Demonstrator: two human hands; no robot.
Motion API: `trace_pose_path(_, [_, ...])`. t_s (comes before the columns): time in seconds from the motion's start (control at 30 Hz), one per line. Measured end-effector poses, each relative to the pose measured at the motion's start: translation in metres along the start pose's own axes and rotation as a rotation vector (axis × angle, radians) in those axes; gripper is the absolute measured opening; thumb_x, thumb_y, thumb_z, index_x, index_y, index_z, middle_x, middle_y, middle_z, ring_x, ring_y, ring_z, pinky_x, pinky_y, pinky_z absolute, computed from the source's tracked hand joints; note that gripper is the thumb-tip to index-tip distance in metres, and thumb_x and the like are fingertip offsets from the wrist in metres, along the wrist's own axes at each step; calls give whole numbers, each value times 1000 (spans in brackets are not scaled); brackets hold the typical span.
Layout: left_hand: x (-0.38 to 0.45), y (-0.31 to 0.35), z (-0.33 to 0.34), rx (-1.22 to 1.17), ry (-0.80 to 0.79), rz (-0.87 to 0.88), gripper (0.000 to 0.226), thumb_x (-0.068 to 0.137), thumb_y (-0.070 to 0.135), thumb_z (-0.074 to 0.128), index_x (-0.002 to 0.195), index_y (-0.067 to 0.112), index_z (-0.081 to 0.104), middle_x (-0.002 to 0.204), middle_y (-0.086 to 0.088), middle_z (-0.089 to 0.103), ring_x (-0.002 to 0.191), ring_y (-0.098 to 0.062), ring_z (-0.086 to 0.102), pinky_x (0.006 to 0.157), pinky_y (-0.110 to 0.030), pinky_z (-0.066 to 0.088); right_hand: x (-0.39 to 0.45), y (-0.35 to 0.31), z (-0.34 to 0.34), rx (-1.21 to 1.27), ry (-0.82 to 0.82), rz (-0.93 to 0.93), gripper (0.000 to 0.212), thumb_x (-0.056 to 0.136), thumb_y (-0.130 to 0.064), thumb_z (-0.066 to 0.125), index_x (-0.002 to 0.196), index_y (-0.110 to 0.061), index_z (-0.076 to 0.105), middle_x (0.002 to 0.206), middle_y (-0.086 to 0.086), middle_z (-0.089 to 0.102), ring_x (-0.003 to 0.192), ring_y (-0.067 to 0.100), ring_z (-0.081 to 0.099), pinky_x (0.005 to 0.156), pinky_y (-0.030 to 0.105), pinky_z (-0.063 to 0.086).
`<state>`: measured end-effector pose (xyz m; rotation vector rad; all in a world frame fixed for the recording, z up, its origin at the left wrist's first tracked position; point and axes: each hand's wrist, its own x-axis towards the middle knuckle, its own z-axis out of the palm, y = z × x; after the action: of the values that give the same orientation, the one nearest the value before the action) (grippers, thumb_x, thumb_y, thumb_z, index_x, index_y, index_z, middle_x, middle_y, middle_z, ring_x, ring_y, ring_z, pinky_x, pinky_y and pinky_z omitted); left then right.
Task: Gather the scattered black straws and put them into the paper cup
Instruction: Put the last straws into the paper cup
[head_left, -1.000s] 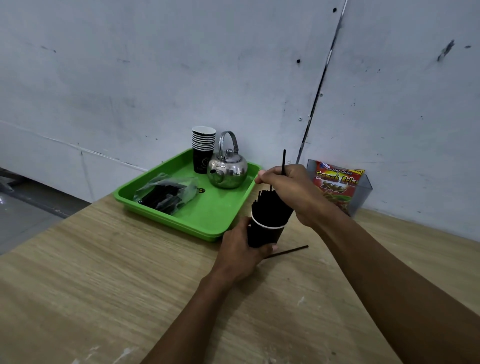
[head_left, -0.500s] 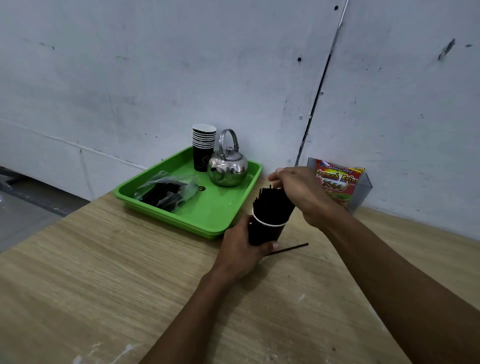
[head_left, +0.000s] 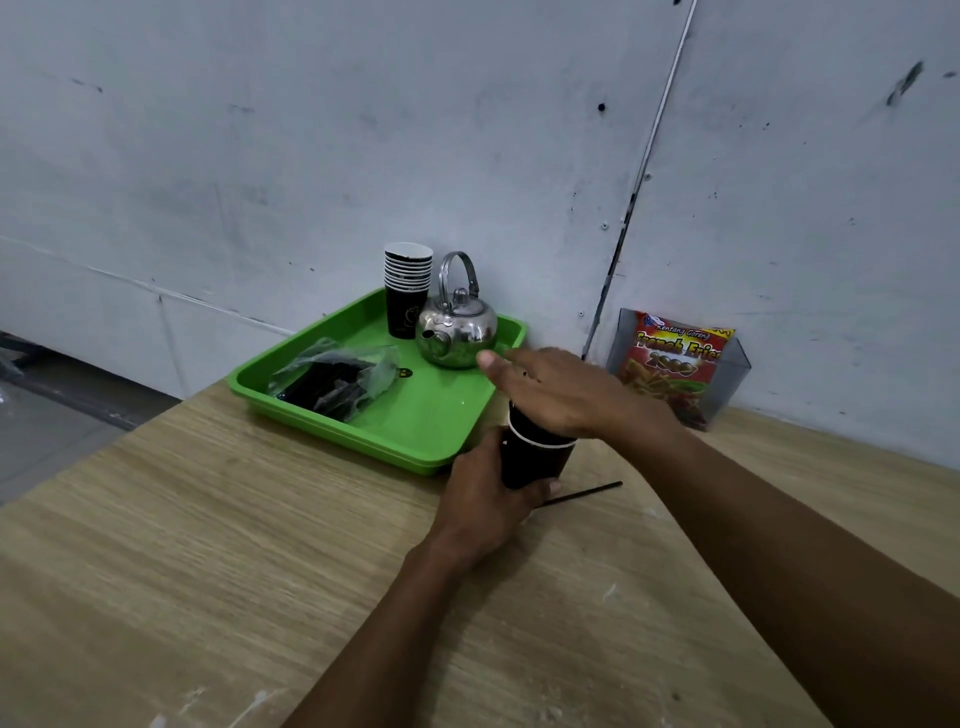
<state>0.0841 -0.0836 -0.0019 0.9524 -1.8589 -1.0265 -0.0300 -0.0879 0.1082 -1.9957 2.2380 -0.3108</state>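
A black paper cup (head_left: 535, 457) with a white rim stands on the wooden table, just right of the green tray. My left hand (head_left: 488, 499) wraps around its lower half. My right hand (head_left: 556, 389) lies flat, palm down, over the cup's mouth, fingers stretched out toward the kettle. The bundle of black straws in the cup is almost wholly hidden under that palm. One loose black straw (head_left: 587, 492) lies on the table just right of the cup's base.
A green tray (head_left: 415, 431) at the back holds a steel kettle (head_left: 460, 327), a stack of paper cups (head_left: 408, 288) and a plastic bag of black straws (head_left: 337, 384). A clear box with a red snack packet (head_left: 678, 369) stands against the grey wall at right.
My right hand let go of the upright straw it was pushing in, then opened flat and came down over the straw tops. The left hand kept its hold on the cup.
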Motion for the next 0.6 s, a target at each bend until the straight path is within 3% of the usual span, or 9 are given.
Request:
trace_pose_path(0.1, [0,0,0,-4,-2,-7,60,70,32,84,122,18,58,109,7,71,98,-6,66,81,-24,52,0,-4,-12,142,151,-46,99,77,-85,5,136,-22,52,140,9,55,129,29,50,104,52,39])
trace_pose_path(0.17, [0,-1,0,-8,-3,-9,61,70,31,84,123,17,58,111,5,72,101,-8,66,85,-28,54,0,-3,-11,116,199,-42,87,87,-77,9,137,-18,49,143,9,50,135,27,42,108,53,33])
trace_pose_path(0.27, [0,-1,-1,-18,-8,-13,59,70,31,84,122,16,58,112,4,71,102,-9,66,87,-31,55,1,1,-2,-44,6,22,117,68,-89,-10,141,-16,44,152,10,38,142,29,31,110,60,25])
trace_pose_path(0.33, [-1,0,-1,-25,-13,-13,59,70,30,84,122,16,58,112,4,71,102,-8,66,85,-26,54,1,3,0,29,2,32,119,66,-91,-11,143,-18,43,154,10,37,142,29,32,112,58,25])
trace_pose_path(0.43, [0,0,-1,-2,4,-11,59,69,31,85,121,17,59,110,5,71,98,-7,65,79,-17,48,-8,4,-15,341,190,5,73,97,-64,13,143,-18,45,149,8,46,137,25,41,108,36,28])
trace_pose_path(0.47, [0,1,-1,6,10,-11,59,69,32,85,120,17,59,110,5,71,97,-7,65,79,-17,48,-13,10,-20,430,290,14,59,101,-54,23,136,-17,52,138,9,56,127,24,50,100,32,33])
trace_pose_path(0.53, [1,1,0,9,14,-9,61,67,32,86,121,16,60,111,3,72,99,-8,66,81,-19,49,-22,30,-21,502,459,83,32,101,-34,42,106,-15,67,95,3,68,93,22,63,76,28,41])
trace_pose_path(0.6, [2,0,0,14,17,-5,63,66,32,87,121,15,61,111,2,72,100,-9,66,82,-19,50,-30,55,-7,506,460,187,18,94,-12,55,85,-14,71,79,0,68,77,18,61,67,26,40])
